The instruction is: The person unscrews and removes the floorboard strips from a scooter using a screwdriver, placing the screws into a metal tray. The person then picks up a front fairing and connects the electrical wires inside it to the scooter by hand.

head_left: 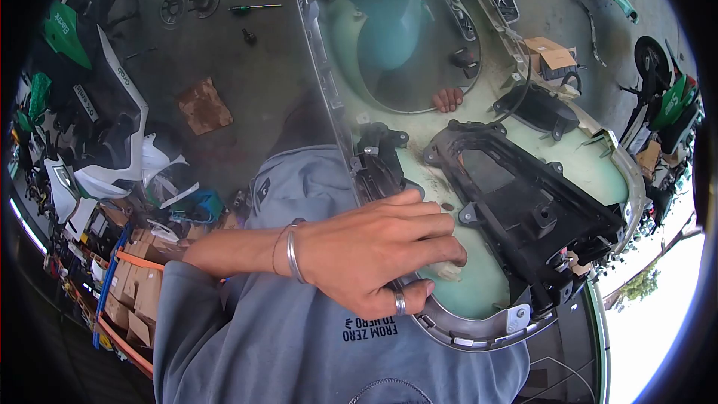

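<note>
A large pale green body panel (pixel 568 151) with a grey edge frame lies across the person's lap. My left hand (pixel 366 251), wearing a bracelet and a ring, reaches over its near edge. Its curled fingers hold a small whitish scrap (pixel 449 271) against the green surface; its material is unclear. Only the fingertips of my right hand (pixel 449 99) show, curled over the rim of the panel's round opening; the rest is hidden behind the panel. A black plastic frame (pixel 516 202) sits on the panel beside my left hand, and a smaller black bracket (pixel 378 168) lies behind that hand.
On the floor are a screwdriver (pixel 254 7), a brown flat piece (pixel 204 106) and an open cardboard box (pixel 550 54). Scooters with green parts (pixel 69 36) stand at left and right. Stacked cartons (pixel 138 292) fill an orange-and-blue rack at lower left.
</note>
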Available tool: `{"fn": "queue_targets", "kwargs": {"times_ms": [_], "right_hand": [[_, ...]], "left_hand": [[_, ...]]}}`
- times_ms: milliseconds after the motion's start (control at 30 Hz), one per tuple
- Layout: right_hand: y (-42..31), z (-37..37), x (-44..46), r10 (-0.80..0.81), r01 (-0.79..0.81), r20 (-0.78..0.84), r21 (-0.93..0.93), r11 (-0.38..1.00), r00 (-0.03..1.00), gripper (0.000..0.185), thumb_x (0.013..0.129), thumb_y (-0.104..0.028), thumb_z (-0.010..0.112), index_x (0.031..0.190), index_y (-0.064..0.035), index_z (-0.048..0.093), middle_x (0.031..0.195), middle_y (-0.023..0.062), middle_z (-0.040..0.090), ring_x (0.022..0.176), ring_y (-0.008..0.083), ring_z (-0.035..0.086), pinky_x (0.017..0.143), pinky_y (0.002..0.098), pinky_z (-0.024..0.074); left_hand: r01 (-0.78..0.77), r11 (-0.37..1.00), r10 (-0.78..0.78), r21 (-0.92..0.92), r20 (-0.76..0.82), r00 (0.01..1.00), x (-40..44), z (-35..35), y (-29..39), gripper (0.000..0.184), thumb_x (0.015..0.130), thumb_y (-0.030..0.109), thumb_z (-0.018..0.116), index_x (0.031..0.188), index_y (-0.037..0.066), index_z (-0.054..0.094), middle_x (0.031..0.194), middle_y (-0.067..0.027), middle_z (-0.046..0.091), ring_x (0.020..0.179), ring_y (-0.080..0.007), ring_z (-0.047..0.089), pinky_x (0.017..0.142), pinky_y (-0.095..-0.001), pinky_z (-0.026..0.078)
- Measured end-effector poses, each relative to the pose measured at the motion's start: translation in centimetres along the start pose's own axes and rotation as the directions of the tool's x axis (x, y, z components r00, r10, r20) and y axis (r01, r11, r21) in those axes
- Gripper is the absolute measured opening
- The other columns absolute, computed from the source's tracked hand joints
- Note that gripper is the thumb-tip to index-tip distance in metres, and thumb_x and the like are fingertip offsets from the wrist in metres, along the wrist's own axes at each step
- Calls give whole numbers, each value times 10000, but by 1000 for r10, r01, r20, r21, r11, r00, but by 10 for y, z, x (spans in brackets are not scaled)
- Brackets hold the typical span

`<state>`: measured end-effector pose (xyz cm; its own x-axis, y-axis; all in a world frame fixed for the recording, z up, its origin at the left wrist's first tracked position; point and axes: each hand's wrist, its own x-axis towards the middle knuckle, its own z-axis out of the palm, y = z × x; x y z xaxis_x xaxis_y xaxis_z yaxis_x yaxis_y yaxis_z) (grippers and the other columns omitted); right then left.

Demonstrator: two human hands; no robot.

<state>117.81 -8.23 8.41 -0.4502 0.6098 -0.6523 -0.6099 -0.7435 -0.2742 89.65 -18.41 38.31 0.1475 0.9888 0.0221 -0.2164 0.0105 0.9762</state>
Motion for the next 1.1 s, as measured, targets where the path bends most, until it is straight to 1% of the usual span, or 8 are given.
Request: {"fn": "queue_targets", "kwargs": {"times_ms": [267,567,633,833,900,1033,1067,1100], "right_hand": [[7,12,18,12,-11,10,-16,1000,1000,412,1039,-367,478,1303,-62,561,1213,100,615,1092,252,575,923,411,479],[41,36,52,29,-30,-33,-23,999,999,437,1051,-376,450,1341,-64,549,1272,107,610,1145,264,578,958,427,486],[60,48,72,35,-38,-73,-36,999,997,443,1054,-378,444,1349,-64,547,1286,109,609,1157,267,578,965,431,488],[96,79,136,76,-85,-135,-58,995,988,461,1062,-383,426,1374,-65,539,1325,114,605,1193,275,580,988,441,493],[95,75,149,118,-126,-84,-100,987,989,506,1059,-421,407,1412,-73,511,1377,109,575,1238,286,558,1028,454,470],[73,77,151,274,-262,16,-233,936,962,654,1040,-549,345,1515,-106,428,1509,90,488,1352,313,490,1156,496,365],[66,72,152,347,-370,-130,-322,872,929,653,1035,-553,353,1502,-106,444,1500,94,489,1343,320,495,1122,508,398],[60,72,153,393,-479,-284,-390,786,875,651,1030,-558,362,1489,-107,459,1490,98,490,1334,328,500,1088,520,432]], "left_hand": [[2,1000,-2,3,-189,982,-6,-29,-6,435,775,250,537,1070,-38,676,868,-144,625,762,-305,547,758,-404,433],[280,960,-272,14,-191,943,-14,-103,4,676,742,418,473,1154,-70,692,1135,-211,687,1021,-324,624,904,-387,481],[308,951,-293,-18,-368,883,-21,-127,-12,754,671,477,471,1073,-109,723,923,-199,662,859,-285,621,799,-355,470],[188,958,-285,-217,-640,714,-83,-191,-71,704,818,401,498,1218,-162,632,1218,-265,682,1097,-310,691,978,-363,537],[455,815,-32,359,-756,654,-88,-194,-71,526,907,253,518,1236,-144,622,1199,-227,699,1098,-283,697,973,-353,547],[530,716,30,455,-778,628,-116,-228,-127,420,948,147,527,1255,-129,608,1152,-194,718,1052,-260,709,927,-356,563],[221,975,-144,-35,-852,503,-121,-233,-146,435,952,163,526,1268,-127,597,1148,-195,720,1045,-258,709,920,-359,563],[-204,846,-361,-493,-811,461,-125,-239,-152,449,957,180,525,1280,-126,587,1145,-195,721,1037,-257,709,913,-361,563]]}}
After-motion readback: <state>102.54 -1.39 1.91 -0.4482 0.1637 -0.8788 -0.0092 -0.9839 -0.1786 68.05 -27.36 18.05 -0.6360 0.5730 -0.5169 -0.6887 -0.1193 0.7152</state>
